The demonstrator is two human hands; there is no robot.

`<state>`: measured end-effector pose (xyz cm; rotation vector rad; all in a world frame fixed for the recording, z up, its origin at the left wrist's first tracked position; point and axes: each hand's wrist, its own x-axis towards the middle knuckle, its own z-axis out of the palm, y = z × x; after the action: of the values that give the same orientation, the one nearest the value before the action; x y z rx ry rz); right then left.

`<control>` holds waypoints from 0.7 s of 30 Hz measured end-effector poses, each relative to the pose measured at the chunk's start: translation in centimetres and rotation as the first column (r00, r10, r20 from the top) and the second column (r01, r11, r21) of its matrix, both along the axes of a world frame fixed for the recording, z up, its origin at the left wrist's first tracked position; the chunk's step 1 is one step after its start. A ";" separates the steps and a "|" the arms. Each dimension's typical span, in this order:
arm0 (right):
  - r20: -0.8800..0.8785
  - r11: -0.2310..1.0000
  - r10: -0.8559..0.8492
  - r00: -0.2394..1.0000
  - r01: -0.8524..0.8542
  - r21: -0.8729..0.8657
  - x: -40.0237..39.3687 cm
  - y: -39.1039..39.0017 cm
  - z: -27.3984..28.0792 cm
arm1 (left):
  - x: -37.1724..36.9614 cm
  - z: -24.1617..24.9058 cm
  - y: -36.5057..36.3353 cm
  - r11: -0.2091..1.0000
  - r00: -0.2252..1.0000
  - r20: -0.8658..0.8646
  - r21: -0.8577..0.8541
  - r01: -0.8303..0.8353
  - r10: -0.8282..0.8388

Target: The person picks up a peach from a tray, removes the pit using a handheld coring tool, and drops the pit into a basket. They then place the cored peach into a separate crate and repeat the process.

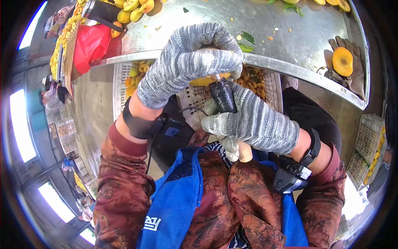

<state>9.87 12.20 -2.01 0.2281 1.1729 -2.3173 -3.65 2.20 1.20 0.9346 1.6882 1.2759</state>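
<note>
"What's on your feed, biggest first?"

"From back here I see the metal table [298, 45] across the far side of the grip. Slatted crating [272, 83] sits beneath it. Beyond the grip, to its left, there's a red bag [92, 43]; to its right, brown gloves [355, 85] with a cut fruit [343, 61] on top."

"And the grip itself?"

"I have the left hand [195, 60] curled around a yellow fruit [202, 81], mostly hidden, its edge peeking out under the fingers. The right hand [248, 118] is clenched on the tool [223, 96] by its black-wrapped handle, metal tip at the fruit. I can't tell whether it's in the flesh."

"What worries you?"

"I'd fear the tip skidding into the left glove, if juice makes the flesh slick or that hold loosens."

"Counts?"

"One table; crating, one or two, I can't tell; one bag; two hands; brown gloves, single or paired, unclear; one tool; one fruit held, one on the gloves. The heaped ones are too crowded to count."
</note>
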 end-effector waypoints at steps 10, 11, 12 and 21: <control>-0.307 0.819 -0.017 0.952 0.189 0.541 0.1 -1.0 -1.2 | 0.2 -0.5 0.4 0.998 0.996 0.063 -0.014 -0.067 0.068; -0.245 0.821 -0.001 0.970 0.141 0.554 0.0 -1.0 -1.0 | 0.1 -0.3 0.4 0.998 0.996 0.063 -0.014 -0.067 0.068; -0.245 0.820 0.000 0.970 0.140 0.554 0.1 -1.0 -1.0 | 0.1 -0.2 0.5 0.999 0.999 0.032 -0.020 -0.042 0.043; -0.042 1.000 -0.008 0.999 0.008 -0.001 0.3 -0.1 0.5 | -0.5 1.4 1.5 0.947 0.976 0.043 -0.236 0.217 -0.212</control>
<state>10.14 12.06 -1.56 0.1856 1.1934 -2.3401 -4.19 3.72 2.58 0.9297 1.6341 0.9115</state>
